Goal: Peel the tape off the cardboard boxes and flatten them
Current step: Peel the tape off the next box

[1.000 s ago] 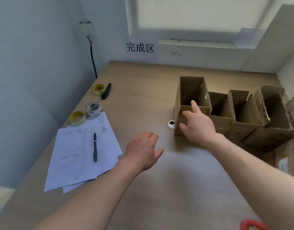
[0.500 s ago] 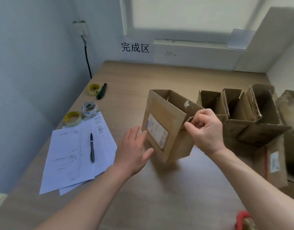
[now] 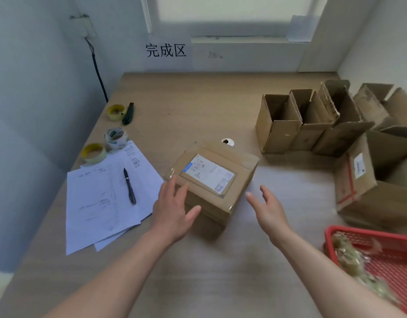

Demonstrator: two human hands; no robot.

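Head view: pale wooden table [image 3: 209, 106] is filling a corner below a window, its far wall carrying a printed sign [image 3: 166, 50]. At centre a taped cardboard box [image 3: 211, 180] is lying with its shipping label [image 3: 209, 174] facing up and clear tape [image 3: 223, 204] running along its seams. The left hand [image 3: 175, 210] is resting with straight, spread fingers on the near-left corner of that box, gripping nothing. The right hand [image 3: 270, 211] is hovering just beside the box's near-right edge, fingers extended and relaxed, apart from the cardboard and holding nothing. Beyond the right hand a row of opened boxes [image 3: 312, 120] is standing upright, with a larger labelled box [image 3: 372, 182] to its outer side; below that hand a red basket [image 3: 381, 260] is holding what appears to be crumpled tape. Outward of the left hand, papers [image 3: 101, 203] are lying under a black pen [image 3: 129, 186], with tape rolls [image 3: 103, 140] and a dark tool [image 3: 128, 113], probably a cutter, farther off. Judged risk: the box is likely to slide toward the papers while tape is being pulled, since only a flat palm is steadying it; a strip peeled too steeply is likely to tear the cardboard facing or snap short.
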